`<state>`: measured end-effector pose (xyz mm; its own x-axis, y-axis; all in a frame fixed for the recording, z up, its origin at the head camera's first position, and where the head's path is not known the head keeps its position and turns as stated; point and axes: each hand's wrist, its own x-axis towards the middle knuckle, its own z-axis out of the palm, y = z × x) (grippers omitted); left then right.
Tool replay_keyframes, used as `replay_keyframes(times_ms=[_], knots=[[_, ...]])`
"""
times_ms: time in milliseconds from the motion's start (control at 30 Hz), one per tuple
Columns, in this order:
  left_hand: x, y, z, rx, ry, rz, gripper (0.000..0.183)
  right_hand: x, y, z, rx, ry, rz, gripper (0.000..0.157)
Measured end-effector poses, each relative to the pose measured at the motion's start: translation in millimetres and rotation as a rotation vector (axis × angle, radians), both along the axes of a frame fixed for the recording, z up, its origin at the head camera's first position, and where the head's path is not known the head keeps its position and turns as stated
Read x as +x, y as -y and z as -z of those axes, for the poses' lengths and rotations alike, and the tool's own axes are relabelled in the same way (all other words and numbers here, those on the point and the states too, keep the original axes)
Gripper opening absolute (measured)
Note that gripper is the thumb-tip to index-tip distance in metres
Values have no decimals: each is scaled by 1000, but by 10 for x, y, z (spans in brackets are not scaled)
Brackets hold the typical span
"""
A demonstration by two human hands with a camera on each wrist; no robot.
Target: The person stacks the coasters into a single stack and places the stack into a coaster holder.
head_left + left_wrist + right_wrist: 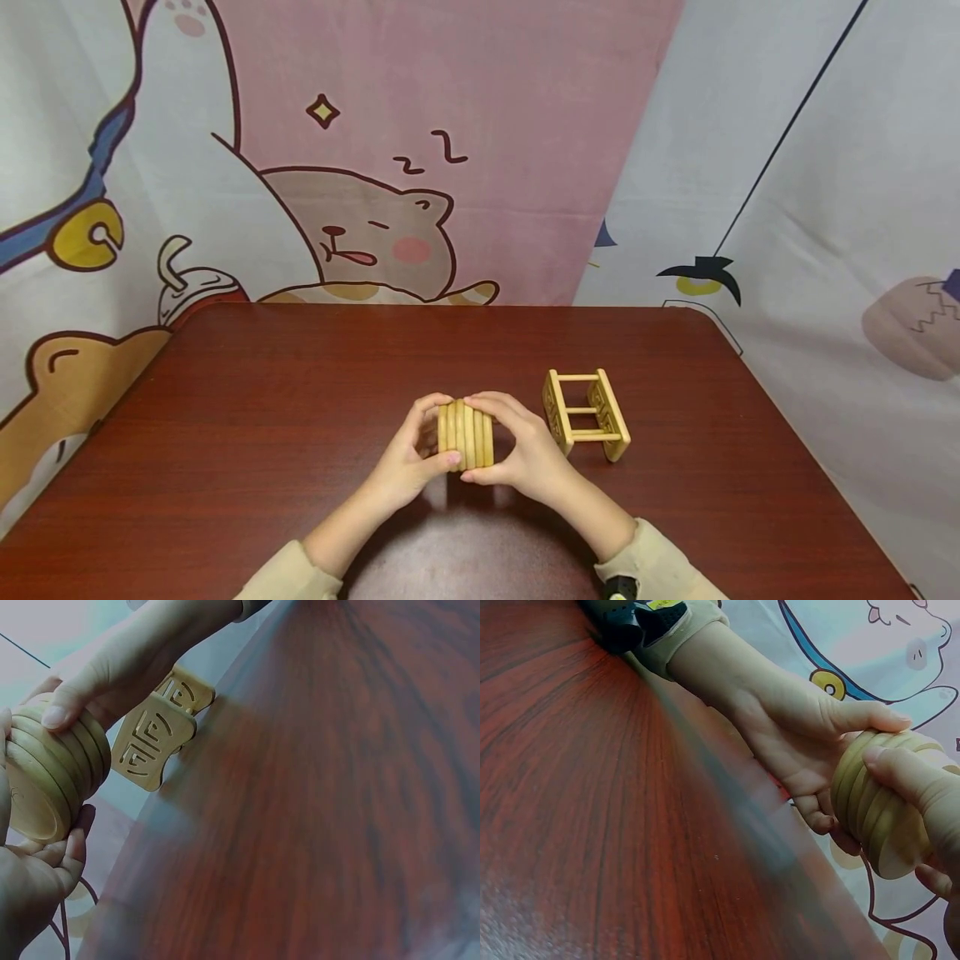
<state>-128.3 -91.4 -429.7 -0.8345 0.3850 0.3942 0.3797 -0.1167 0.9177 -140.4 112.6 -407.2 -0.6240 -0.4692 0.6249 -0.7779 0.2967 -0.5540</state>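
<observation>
Both hands hold a stack of several round wooden coasters (467, 435) between them, above the near middle of the table. The discs stand on edge, pressed face to face, with their flat sides toward left and right. My left hand (401, 467) grips the left part of the stack, thumb on the near rim and fingers on the far rim. From the other side my right hand (536, 454) holds the right part in the same way. A light wooden coaster rack (588, 412) rests on the table just right of the right hand. In the left wrist view, cut-out patterns show on its side panels (146, 742).
The dark reddish-brown wooden table (300, 358) has its far edge against a cartoon-printed cloth backdrop (525, 125). Beige sleeves (660, 558) cover the forearms near the front of the table.
</observation>
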Motion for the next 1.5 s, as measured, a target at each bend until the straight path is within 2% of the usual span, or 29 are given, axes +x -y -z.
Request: replay_keyframes(times_ms=[233, 500, 733, 933, 1267, 1500], knots=[[3, -15, -45, -4, -14, 8, 55, -30, -34, 3, 13, 29, 10, 83], [-1, -49, -88, -3, -32, 21, 51, 129, -21, -349, 3, 36, -3, 75], [-26, -92, -132, -28, -107, 29, 50, 129, -72, -417, -11, 71, -6, 73], [-56, -145, -170, -19, -94, 26, 51, 101, -116, -434, -26, 75, -12, 73], [-125, -306, -316, -20, -69, 18, 54, 66, -238, -572, -16, 65, 18, 74], [-183, -420, -383, -11, -58, 18, 54, 41, -322, -648, -12, 104, 44, 73]])
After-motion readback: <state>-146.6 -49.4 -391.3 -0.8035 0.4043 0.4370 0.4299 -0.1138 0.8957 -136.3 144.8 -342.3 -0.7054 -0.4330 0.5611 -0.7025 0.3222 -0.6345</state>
